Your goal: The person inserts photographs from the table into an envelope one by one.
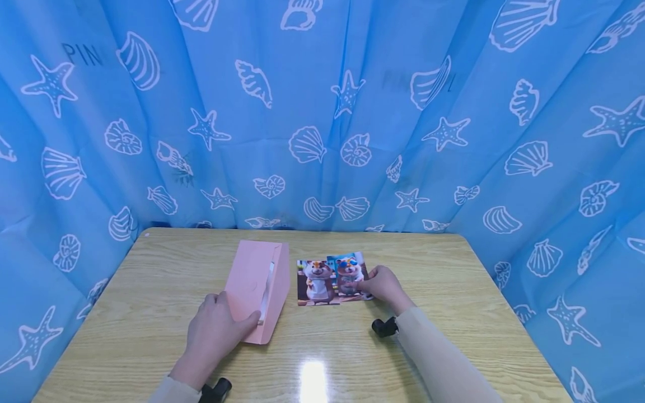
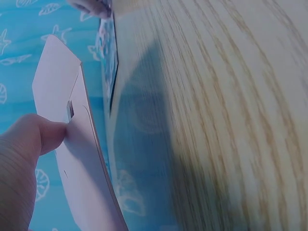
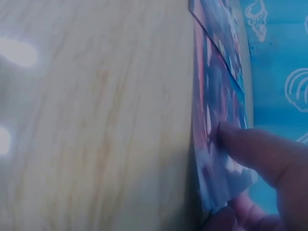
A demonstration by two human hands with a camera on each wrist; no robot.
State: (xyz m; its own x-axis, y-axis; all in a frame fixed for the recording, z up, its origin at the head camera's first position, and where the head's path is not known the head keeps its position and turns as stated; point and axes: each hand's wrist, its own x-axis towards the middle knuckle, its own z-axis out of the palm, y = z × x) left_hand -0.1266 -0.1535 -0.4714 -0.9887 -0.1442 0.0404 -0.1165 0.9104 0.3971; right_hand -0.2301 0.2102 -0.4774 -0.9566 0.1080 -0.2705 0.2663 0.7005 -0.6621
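Light wood-grain worktop (image 1: 453,274): left hand (image 1: 214,330) grips open pink paper envelope (image 1: 249,274); right hand (image 1: 387,288) pinches blue-background glossy hamster print (image 1: 351,270), overlapping dark-background glossy hamster print (image 1: 316,286). Both lie outside.

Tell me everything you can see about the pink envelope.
The pink envelope is pale and rectangular, and looks like paper or thin card. Its flap is open on the right side, with tapered ends, and a narrow whitish strip shows at the opening; whether that is contents is unclear. The left hand grips it, thumb by the opening. It is tilted, left of two overlapping pictures. Whether it touches the table is hard to tell.
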